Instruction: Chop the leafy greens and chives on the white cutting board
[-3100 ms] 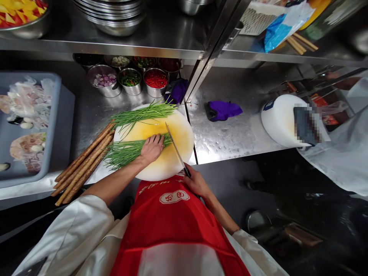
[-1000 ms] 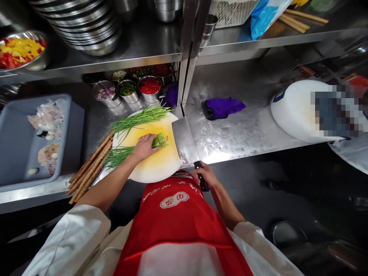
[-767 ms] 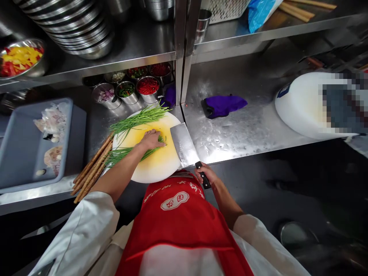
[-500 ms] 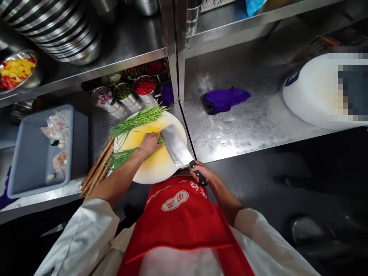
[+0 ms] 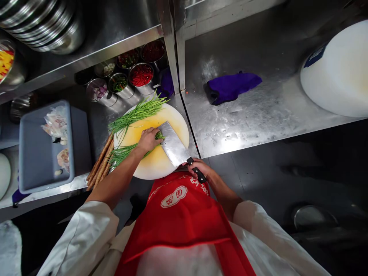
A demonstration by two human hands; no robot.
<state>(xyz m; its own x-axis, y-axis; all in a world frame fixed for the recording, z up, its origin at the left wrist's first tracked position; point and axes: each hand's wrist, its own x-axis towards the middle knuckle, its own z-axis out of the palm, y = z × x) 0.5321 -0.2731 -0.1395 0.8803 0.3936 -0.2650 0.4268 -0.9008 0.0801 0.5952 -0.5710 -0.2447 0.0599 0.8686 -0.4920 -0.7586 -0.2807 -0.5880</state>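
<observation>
A round white cutting board [image 5: 149, 168] with yellow staining lies on the steel counter. My left hand [image 5: 148, 140] is closed over a bundle of thin green stalks [image 5: 125, 152], pressing it on the board. The bundle's end shows just past my fingertips. My right hand [image 5: 199, 170] is wrapped round the black handle of a cleaver [image 5: 174, 145], whose broad blade lies flat-looking over the board, its corner beside my left fingers and the bundle's end. A second pile of green stalks [image 5: 138, 115] rests across the board's far side.
Left of the board are long brown roots [image 5: 100, 163] and a grey bin [image 5: 46, 186] holding bagged items. Behind stand metal cups, one with red chillies [image 5: 141, 75]. A purple cloth [image 5: 234, 87] and a large white container [image 5: 339, 73] are on the right counter.
The view has shifted slightly. The cleaver blade sits a little closer against my left fingers. Both hands keep their hold. The blurred patch over the white container is gone.
</observation>
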